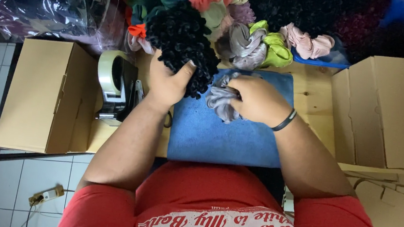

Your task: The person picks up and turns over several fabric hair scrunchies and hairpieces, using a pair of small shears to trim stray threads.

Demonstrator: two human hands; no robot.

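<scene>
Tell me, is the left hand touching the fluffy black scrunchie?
Touching: the head view shows the left hand gripping the fluffy black scrunchie, thumb pressed into its lower edge.

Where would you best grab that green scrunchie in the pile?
Probably by the top fold of the green scrunchie, coming from the near side over the blue cloth. It sits at the pile's front edge, and the grey scrunchies crowd its left and a pink one its right.
</scene>
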